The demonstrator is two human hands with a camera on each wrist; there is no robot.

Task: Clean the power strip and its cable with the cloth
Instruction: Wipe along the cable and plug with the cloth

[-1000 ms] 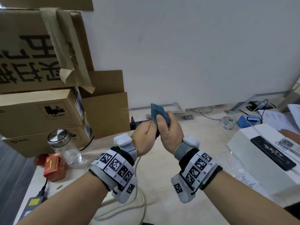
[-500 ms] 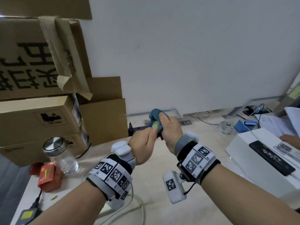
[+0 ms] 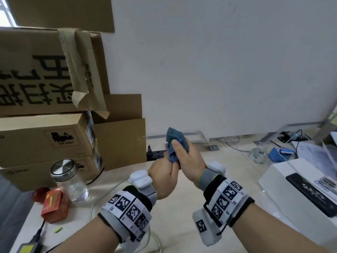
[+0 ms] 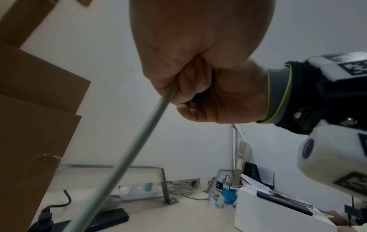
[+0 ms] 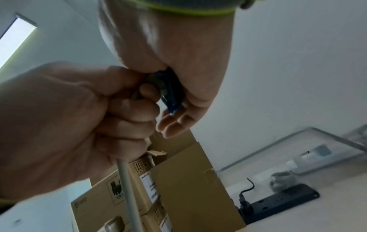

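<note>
My left hand (image 3: 164, 178) grips a pale grey cable (image 4: 139, 141) in its fist, held up over the table. Right above it, my right hand (image 3: 184, 157) grips a bunched blue cloth (image 3: 175, 139) that wraps the cable where it leaves the left fist. In the right wrist view the cable (image 5: 127, 188) hangs straight down from the left hand (image 5: 69, 125), and a fold of cloth (image 5: 172, 94) shows under the right palm. A black power strip (image 3: 156, 154) lies on the table behind the hands; I cannot tell if the held cable belongs to it.
Stacked cardboard boxes (image 3: 45, 139) stand at the left against the wall. A glass jar with a metal lid (image 3: 69, 181) and a small red box (image 3: 54, 205) sit in front of them. A white box (image 3: 291, 196) carrying a black device is at the right. Loose cable loops (image 3: 102, 196) lie on the table below my wrists.
The right hand has shifted its hold on the cloth around the cable above the left fist. Both hands stay pressed together over the table.
</note>
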